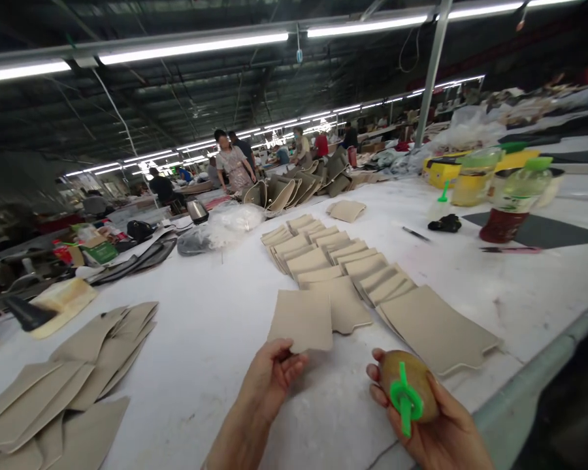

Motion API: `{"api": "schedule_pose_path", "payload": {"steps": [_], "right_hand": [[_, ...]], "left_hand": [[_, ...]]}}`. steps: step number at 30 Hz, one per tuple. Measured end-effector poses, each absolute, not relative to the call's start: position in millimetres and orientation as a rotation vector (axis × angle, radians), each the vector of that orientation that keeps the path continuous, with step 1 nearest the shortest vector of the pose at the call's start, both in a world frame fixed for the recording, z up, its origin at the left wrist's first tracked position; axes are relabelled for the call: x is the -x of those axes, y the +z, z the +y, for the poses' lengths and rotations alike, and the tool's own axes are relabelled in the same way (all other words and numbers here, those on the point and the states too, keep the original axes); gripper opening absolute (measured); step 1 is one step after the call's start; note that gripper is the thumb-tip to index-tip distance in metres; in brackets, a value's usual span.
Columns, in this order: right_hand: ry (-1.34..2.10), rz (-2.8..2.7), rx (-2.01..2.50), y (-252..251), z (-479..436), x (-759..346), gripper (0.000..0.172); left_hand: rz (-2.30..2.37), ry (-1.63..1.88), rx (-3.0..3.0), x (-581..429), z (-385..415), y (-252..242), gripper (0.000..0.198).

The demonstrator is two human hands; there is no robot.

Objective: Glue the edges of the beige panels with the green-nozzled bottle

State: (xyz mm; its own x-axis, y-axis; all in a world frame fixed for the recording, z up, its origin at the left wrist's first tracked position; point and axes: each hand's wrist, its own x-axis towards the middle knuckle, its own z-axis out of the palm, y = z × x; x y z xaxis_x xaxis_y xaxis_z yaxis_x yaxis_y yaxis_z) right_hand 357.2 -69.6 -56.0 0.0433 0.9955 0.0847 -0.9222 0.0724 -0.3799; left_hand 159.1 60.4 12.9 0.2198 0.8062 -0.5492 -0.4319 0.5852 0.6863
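My left hand (274, 375) pinches the near edge of a beige leather piece (301, 318), lifting it just over the white table. In my right hand (438, 414) is a rounded amber squeeze bottle (411, 367), its green nozzle pointing toward me. Fingers wrap both sides of it. Beyond my hands, two overlapping rows of beige pieces (313, 260) run away across the table. A larger beige piece (436, 326) lies by the right row, close to the bottle. Another beige piece (340, 303) rests partly behind the held one.
Stacked larger beige panels (93, 352) lie at left. On the right are a drink bottle (512, 202) with dark red liquid, a clear jar (475, 176), a black lump (445, 223) and a pen (415, 233). Curved panels (294, 189) stand at the back; a person (235, 163) is beyond.
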Motion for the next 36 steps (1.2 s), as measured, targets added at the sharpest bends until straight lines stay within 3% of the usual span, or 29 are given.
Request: {"api": "schedule_pose_path", "payload": {"steps": [8,14,19,23,31,34,36], "right_hand": [[1.437,-0.380,0.245,-62,-73,-362,0.048],[1.459,-0.454,0.260,-48,-74,-364,0.046],[1.548,-0.437,0.220,-48,-76,-369,0.047],[1.544,-0.411,0.230,-54,-78,-373,0.051],[1.479,-0.313,0.179,-56,-78,-365,0.049],[1.437,-0.298,0.150,-49,-77,-361,0.050],[1.457,-0.300,0.157,-44,-77,-360,0.051]], "left_hand": [[0.888,0.845,-0.383,-235,54,2,0.009],[1.040,0.429,-0.822,-232,43,-4,0.040],[0.946,0.383,-0.992,-220,37,-9,0.056],[0.767,0.520,-0.954,-214,36,7,0.041],[0.311,1.375,-0.946,-146,69,140,0.014],[0.636,1.276,-1.151,-152,76,120,0.016],[0.929,0.959,-1.399,-172,78,82,0.034]]}}
